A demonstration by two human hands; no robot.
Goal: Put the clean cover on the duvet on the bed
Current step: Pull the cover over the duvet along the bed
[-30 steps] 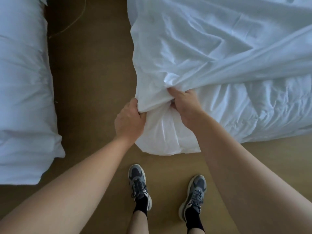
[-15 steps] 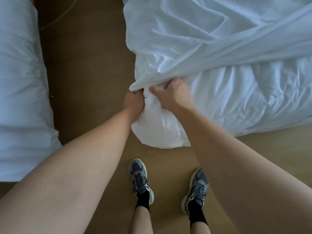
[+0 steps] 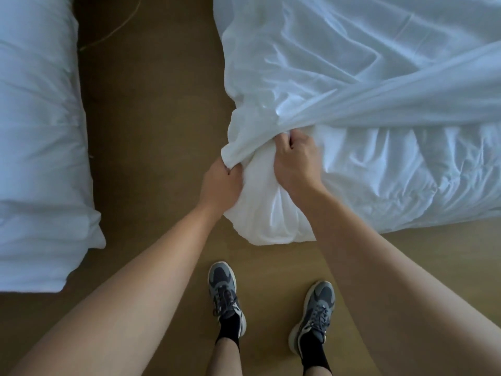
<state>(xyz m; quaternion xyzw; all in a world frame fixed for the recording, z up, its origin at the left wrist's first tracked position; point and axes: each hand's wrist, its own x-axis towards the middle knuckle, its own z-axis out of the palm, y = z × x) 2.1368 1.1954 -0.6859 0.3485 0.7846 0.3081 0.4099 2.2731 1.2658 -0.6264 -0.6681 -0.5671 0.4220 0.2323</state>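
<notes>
A white duvet (image 3: 406,169) lies rumpled on the bed at the right, its near corner hanging over the bed's edge above the floor. A thin white cover (image 3: 339,66) is spread over the far part, its edge bunched in a fold across the duvet. My left hand (image 3: 221,183) grips the cover's bunched edge at the corner's left side. My right hand (image 3: 295,158) pinches the same edge on top of the duvet corner, fingers curled into the cloth. The corner bulges between both hands.
A second bed with white bedding (image 3: 38,131) fills the left side. Brown floor (image 3: 154,118) runs between the beds, with a thin cord (image 3: 113,31) lying on it at the far end. My two grey shoes (image 3: 226,297) stand just below the hanging corner.
Both hands have shifted along the cover's edge at the duvet corner. The left hand dropped lower and left, the right hand regripped on top, and more duvet corner shows between them.
</notes>
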